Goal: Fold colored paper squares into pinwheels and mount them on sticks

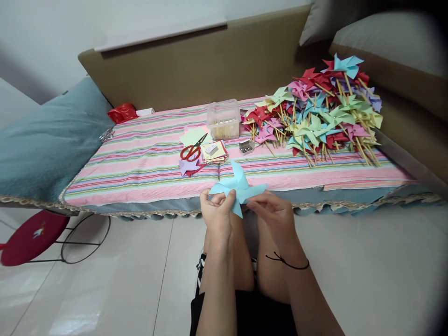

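Between my two hands is a light blue paper pinwheel (241, 183), held above my knees in front of the couch edge. My left hand (219, 210) pinches it near the centre, the thumb pressed on the paper. With thumb and fingertips, my right hand (275, 212) grips the blade on the right side. No stick shows on this pinwheel. Just beyond lie red-handled scissors (192, 152), a stack of coloured paper squares (220, 156), a purple cut paper piece (189, 166) and a small open box of metal bits (246, 147).
A heap of finished pinwheels on sticks (315, 119) covers the couch's right side. A clear plastic box (224, 116) with thin sticks stands at the back middle. A red plastic bag (122, 113) lies far left. A red round stool (35, 238) is on the floor at left.
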Action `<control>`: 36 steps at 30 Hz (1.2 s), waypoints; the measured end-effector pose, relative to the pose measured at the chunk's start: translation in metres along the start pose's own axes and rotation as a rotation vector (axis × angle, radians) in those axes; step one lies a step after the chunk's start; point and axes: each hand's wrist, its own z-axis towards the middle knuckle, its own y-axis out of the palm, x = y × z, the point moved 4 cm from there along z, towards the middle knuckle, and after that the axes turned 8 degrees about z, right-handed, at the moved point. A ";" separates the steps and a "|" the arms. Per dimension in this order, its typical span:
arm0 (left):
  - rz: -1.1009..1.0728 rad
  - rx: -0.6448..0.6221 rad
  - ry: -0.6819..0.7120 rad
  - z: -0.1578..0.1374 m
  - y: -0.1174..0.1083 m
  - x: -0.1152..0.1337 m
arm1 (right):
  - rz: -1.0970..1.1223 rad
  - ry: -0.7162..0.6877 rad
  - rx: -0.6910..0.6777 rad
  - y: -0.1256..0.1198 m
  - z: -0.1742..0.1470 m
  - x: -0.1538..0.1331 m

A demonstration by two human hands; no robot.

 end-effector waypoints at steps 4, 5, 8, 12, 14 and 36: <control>0.010 -0.041 0.024 -0.007 0.009 0.002 | 0.060 0.037 0.151 -0.001 0.000 -0.004; 0.013 -0.054 0.023 -0.009 0.011 0.002 | 0.067 0.039 0.177 -0.001 -0.001 -0.005; 0.026 -0.102 0.015 -0.014 0.016 0.002 | 0.051 0.025 0.254 -0.001 -0.002 -0.009; 0.031 -0.122 0.013 -0.016 0.018 -0.001 | -0.012 0.010 0.319 -0.003 -0.003 -0.011; 0.025 -0.124 0.019 -0.015 0.018 -0.001 | -0.031 0.004 0.332 -0.003 -0.003 -0.011; 0.029 -0.192 0.046 -0.015 0.022 -0.003 | 0.035 0.054 0.351 -0.005 -0.002 -0.008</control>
